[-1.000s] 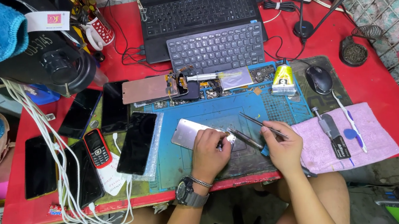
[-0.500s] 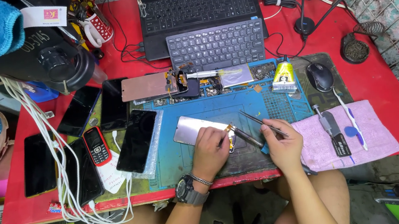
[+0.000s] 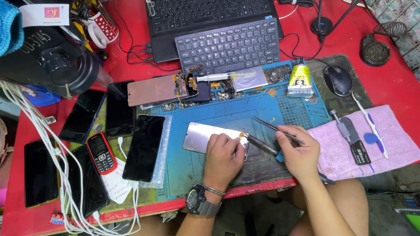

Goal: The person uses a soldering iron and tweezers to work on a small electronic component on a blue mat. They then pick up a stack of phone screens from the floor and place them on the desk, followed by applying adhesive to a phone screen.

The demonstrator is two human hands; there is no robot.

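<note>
My left hand [image 3: 223, 159], with a watch on its wrist, presses down on a silver phone panel [image 3: 200, 136] that lies on the blue work mat [image 3: 220, 113]. My right hand [image 3: 298, 154] sits just to the right of it and grips thin metal tweezers [image 3: 275, 127], whose tips point up and left over the mat. A dark rod-like tool [image 3: 260, 144] lies between the two hands, its tip near the panel's right edge.
Several dark phones [image 3: 143, 147] and a small red keypad phone [image 3: 102, 153] lie to the left among white cables [image 3: 66, 185]. A keyboard [image 3: 228, 46] and laptop stand behind the mat. A yellow glue tube [image 3: 299, 80], mouse [image 3: 338, 79] and pink cloth [image 3: 366, 143] with tools lie right.
Both hands stay on the panel and tweezers in the same place. The view has shifted slightly; nothing else has visibly moved.
</note>
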